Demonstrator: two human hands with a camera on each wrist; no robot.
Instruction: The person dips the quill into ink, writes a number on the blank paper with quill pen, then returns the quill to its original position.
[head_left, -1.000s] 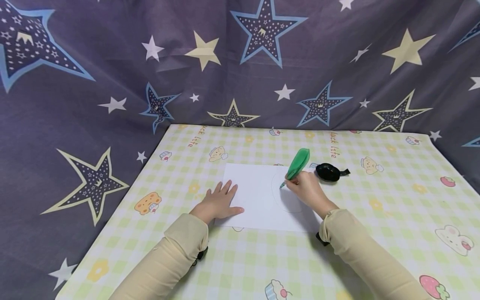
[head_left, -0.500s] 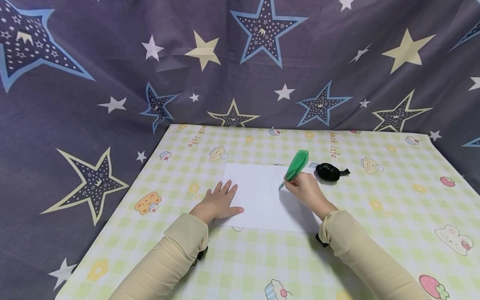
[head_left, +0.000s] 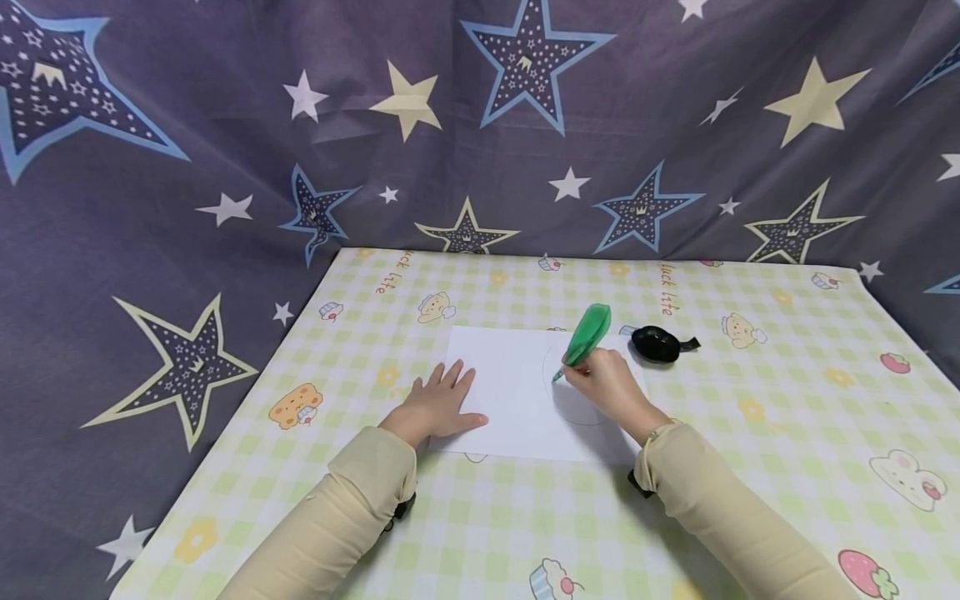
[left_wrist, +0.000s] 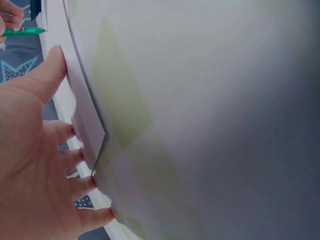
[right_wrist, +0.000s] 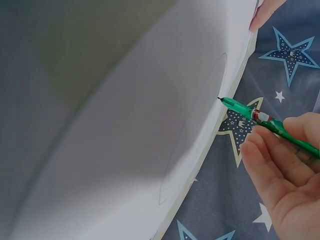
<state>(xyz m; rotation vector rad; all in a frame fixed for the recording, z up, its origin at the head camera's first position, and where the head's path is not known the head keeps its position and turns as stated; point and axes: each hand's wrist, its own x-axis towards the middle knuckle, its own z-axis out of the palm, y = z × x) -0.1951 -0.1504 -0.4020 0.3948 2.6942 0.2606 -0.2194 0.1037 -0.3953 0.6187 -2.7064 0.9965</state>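
A white sheet of paper point(head_left: 510, 400) lies on the table, bearing a thin, roughly round pencil-like outline point(right_wrist: 185, 120). My right hand point(head_left: 611, 387) pinches a green pen point(head_left: 587, 336) with a broad, leaf-shaped top, tilted with its top away from me. In the right wrist view the dark pen tip point(right_wrist: 220, 98) is at the paper, inside the outline near its left side in the head view. Spread fingers and thumb of my left hand point(head_left: 435, 406) rest flat on the left part of the sheet. In the left wrist view its fingertips point(left_wrist: 82, 187) lie along the paper.
A shiny black rounded object point(head_left: 656, 344) with a short tail sits just beyond the sheet's right edge. Under everything is a green-checked tablecloth point(head_left: 360, 333) with printed cartoons. A dark curtain point(head_left: 480, 167) with stars hangs behind the table.
My right hand and the green pen have shifted slightly left and toward me, moving the tip inside the outline. My left hand and the paper have stayed put.
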